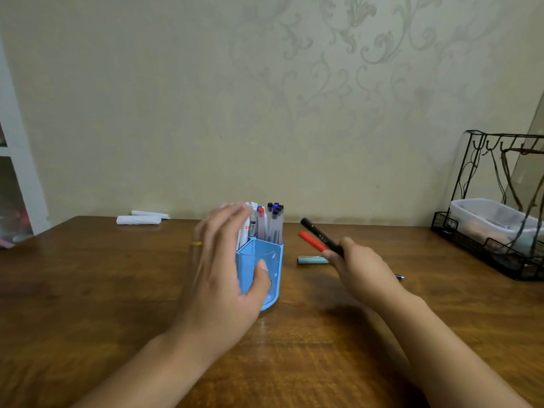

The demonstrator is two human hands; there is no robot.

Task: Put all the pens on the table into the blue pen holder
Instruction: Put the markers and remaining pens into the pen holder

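The blue pen holder (pixel 266 260) stands mid-table with several pens (pixel 266 223) upright in its back section. My left hand (pixel 225 269) wraps the holder's left side, thumb across its front, fingers blurred beside the pens. To the right, my right hand (pixel 362 267) grips a black pen (pixel 319 235) and a red pen (pixel 312 241) together, their ends pointing up and left towards the holder. A light teal pen (pixel 312 260) lies on the table just left of that hand. A dark pen tip (pixel 399 277) pokes out from behind my right wrist.
The wooden table (pixel 117 290) meets a patterned wall. Two white rolled items (pixel 141 218) lie at the back left. A black wire rack (pixel 497 207) with a clear plastic box stands at the right edge. A white shelf edge shows at far left.
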